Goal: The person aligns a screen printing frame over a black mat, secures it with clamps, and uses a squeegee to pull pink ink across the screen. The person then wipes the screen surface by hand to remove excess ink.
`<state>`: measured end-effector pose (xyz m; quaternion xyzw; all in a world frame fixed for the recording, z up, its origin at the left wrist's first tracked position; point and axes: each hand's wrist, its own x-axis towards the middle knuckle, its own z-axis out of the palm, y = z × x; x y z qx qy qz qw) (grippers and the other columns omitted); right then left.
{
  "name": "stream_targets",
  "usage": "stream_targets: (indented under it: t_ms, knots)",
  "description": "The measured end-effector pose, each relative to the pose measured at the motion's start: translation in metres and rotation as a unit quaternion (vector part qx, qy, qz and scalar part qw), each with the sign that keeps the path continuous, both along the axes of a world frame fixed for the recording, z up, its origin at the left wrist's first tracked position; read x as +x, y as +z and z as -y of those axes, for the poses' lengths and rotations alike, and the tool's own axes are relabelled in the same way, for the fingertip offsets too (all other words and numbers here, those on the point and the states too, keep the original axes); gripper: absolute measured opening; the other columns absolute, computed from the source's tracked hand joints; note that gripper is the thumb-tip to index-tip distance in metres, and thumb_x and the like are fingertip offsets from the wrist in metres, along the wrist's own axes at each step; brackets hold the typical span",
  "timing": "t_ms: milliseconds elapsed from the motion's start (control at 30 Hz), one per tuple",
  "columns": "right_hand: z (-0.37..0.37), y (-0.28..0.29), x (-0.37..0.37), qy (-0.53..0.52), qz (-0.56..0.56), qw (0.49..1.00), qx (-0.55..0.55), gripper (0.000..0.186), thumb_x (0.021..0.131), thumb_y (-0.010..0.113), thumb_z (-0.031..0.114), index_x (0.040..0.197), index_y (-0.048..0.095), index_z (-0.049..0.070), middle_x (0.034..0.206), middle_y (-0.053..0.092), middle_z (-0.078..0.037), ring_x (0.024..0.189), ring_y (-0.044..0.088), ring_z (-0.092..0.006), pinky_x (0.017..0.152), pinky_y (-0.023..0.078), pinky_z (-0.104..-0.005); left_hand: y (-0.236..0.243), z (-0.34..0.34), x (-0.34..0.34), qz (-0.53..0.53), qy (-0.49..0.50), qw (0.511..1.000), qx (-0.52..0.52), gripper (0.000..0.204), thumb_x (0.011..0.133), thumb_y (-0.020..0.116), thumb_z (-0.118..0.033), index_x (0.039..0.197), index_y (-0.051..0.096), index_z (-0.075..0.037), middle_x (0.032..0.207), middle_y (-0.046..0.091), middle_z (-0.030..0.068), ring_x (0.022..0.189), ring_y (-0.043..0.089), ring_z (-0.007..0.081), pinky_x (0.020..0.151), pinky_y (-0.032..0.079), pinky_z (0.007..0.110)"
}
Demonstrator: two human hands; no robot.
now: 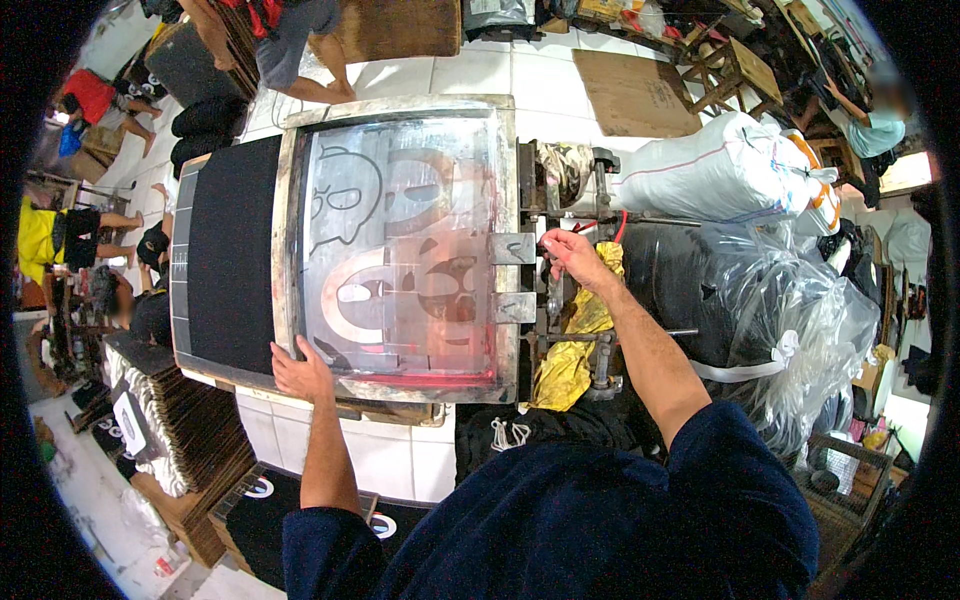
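A screen-printing frame [505, 150] lies over a flat board in front of me, its mesh [350, 270] bearing cartoon-like shapes with red ink along the near edge. Black fabric [235, 255] covers the board to the left of the frame. My left hand [300, 374] rests at the frame's near left corner, fingers stretched and apart beside the fabric. My right hand [572, 258] is at the metal hinge clamp [530, 275] on the frame's right side. Its fingers are pinched together by two metal plates [514, 248]; what they hold is hidden.
A stained yellow cloth [580, 330] hangs over the clamp bars. Right of it stand a white sack [710, 170] and plastic-wrapped black material [740, 310]. Stacked boards [185, 430] and printed black pieces [265, 525] lie at the near left. Several people are around the room.
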<state>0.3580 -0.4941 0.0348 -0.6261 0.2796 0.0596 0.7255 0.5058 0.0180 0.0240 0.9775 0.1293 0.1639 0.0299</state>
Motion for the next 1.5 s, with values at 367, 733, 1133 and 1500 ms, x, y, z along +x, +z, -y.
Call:
stream_targets:
  t_ms: [367,733,1133,1500]
  knots:
    - [-0.020,-0.015,0.007,-0.049,-0.058,0.947,-0.312,0.057,0.104,0.039,0.046,0.093,0.059,-0.006,0.070,0.060,-0.021,0.075,0.066,-0.0320,0.073,0.052,-0.0429,0.003,0.002,-0.001,-0.001,-0.001,1.000,-0.025,0.066,0.097,0.055,-0.052,0.145,0.049,-0.007,0.135,0.056,0.0181,0.128,0.050,0.0345,0.111,0.032,0.052]
    - [-0.016,-0.030,0.006,-0.031,0.167,0.849,-0.500,0.045,0.105,0.038,0.033,0.095,0.063,-0.003,0.080,0.063,-0.030,0.082,0.061,-0.0515,0.074,0.046,-0.0555,0.003,0.004,0.000,0.019,0.005,1.000,0.002,0.063,0.094,0.060,-0.049,0.140,0.052,-0.006,0.132,0.059,0.0185,0.124,0.053,0.0354,0.107,0.036,0.051]
    - [-0.001,-0.029,0.020,0.028,-0.159,0.929,-0.332,0.060,0.106,0.036,0.049,0.087,0.061,-0.002,0.081,0.065,-0.023,0.063,0.063,-0.0354,0.063,0.048,-0.0466,0.007,0.008,-0.001,-0.028,0.014,1.000,0.002,0.077,0.095,0.054,-0.057,0.149,0.041,-0.005,0.144,0.049,0.0194,0.138,0.040,0.0361,0.115,0.025,0.056]
    - [-0.004,-0.041,0.012,-0.020,-0.002,0.902,-0.432,0.060,0.107,0.038,0.036,0.067,0.055,-0.006,0.058,0.053,-0.019,0.056,0.056,-0.0348,0.060,0.043,-0.0481,0.018,-0.010,0.097,-0.125,0.128,0.978,-0.104,0.078,0.098,0.041,-0.062,0.154,0.036,-0.007,0.159,0.029,0.0239,0.150,0.022,0.0390,0.119,0.015,0.060]
